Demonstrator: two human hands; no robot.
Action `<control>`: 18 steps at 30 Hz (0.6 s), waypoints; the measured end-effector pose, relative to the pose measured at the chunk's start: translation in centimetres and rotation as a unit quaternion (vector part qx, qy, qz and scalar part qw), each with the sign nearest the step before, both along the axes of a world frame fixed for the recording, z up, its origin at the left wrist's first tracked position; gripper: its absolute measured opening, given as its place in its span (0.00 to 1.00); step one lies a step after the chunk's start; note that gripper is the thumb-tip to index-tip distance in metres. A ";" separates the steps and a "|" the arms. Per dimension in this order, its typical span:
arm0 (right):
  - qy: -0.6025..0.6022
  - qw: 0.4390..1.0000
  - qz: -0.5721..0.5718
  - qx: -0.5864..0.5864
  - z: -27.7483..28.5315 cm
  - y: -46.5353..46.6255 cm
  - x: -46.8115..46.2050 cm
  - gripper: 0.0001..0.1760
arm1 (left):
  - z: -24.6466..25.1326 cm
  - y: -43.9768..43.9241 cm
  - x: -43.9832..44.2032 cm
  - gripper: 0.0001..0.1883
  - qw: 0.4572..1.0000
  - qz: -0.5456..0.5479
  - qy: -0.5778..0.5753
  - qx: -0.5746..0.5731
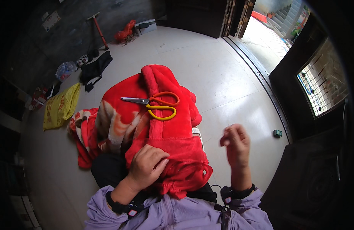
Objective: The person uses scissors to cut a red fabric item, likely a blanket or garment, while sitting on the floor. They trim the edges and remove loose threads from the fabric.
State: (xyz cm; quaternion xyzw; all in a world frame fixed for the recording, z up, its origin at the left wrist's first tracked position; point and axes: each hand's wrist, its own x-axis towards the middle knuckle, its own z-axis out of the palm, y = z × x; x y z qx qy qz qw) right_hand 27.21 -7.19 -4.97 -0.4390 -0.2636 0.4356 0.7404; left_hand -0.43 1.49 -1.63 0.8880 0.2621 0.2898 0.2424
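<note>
A red plush blanket (pixel 171 129) with a beige and brown pattern on its left part covers my lap. My left hand (pixel 148 164) pinches a fold of it near a seam, thumb against fingers. Scissors (pixel 143 101) lie on top of the blanket, one handle loop orange and the other yellow, blades pointing left. Off to the right of the cloth, my right hand (pixel 236 141) is raised above the floor with its fingers curled in. It is blurred, and whether something thin sits between its fingertips cannot be made out.
On the left floor lie a yellow plastic bag (pixel 61 107) and a black bag (pixel 95 69). A red-handled hand pump (pixel 100 33) leans at the wall near a red plastic bag (pixel 125 33) and a white box (pixel 146 27). A small green box (pixel 277 133) sits beside the open door (pixel 297 83).
</note>
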 end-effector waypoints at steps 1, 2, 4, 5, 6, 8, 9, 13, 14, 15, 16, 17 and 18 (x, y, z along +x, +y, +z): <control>0.008 1.000 -0.021 0.018 -0.3 -0.2 1.6 0.05 | 0.0 0.0 -0.1 0.09 1.000 0.001 0.006 -0.007; 0.016 0.999 -0.046 0.008 -0.8 -0.9 3.2 0.05 | 0.0 0.0 -0.1 0.09 1.000 0.000 0.005 0.001; -0.064 0.993 -0.095 -0.004 -2.0 -2.3 7.0 0.07 | 0.0 0.0 -0.2 0.09 1.000 -0.002 0.011 -0.001; -0.112 0.984 -0.138 -0.027 -2.5 -3.1 9.0 0.08 | 0.0 0.0 -0.2 0.09 1.000 -0.003 0.010 -0.001; -0.175 0.960 -0.205 -0.073 -2.9 -3.8 11.0 0.10 | 0.1 0.0 -0.2 0.09 1.000 -0.005 0.009 -0.002; -0.442 0.824 -0.264 -0.236 -3.3 -6.1 14.4 0.09 | 0.2 0.0 -0.3 0.09 1.000 -0.003 0.015 -0.005; -0.573 0.686 -0.280 -0.349 -3.6 -7.2 15.4 0.08 | 0.2 0.1 -0.4 0.09 1.000 -0.012 0.018 0.005; -0.541 0.765 -0.249 -0.248 -6.0 -7.5 13.9 0.30 | 0.6 0.4 -0.8 0.09 0.999 -0.023 0.041 0.007; -0.490 0.817 -0.199 -0.231 -6.6 -6.7 12.5 0.34 | 0.7 0.6 -0.9 0.09 0.999 -0.024 0.046 0.010; -0.418 0.868 -0.126 -0.237 -7.2 -5.3 10.8 0.35 | 0.8 0.7 -1.0 0.09 0.998 -0.024 0.050 0.014; -0.413 0.879 -0.056 -0.233 -7.6 -3.9 8.7 0.32 | 0.9 0.7 -1.0 0.08 0.998 -0.021 0.053 0.004; -0.358 0.915 0.047 -0.180 -7.7 -2.5 6.8 0.27 | 1.0 0.8 -1.1 0.08 0.998 -0.023 0.059 0.009; -0.289 0.935 0.116 -0.169 -7.8 -1.0 4.7 0.22 | 1.2 0.9 -1.2 0.08 0.997 -0.026 0.069 0.007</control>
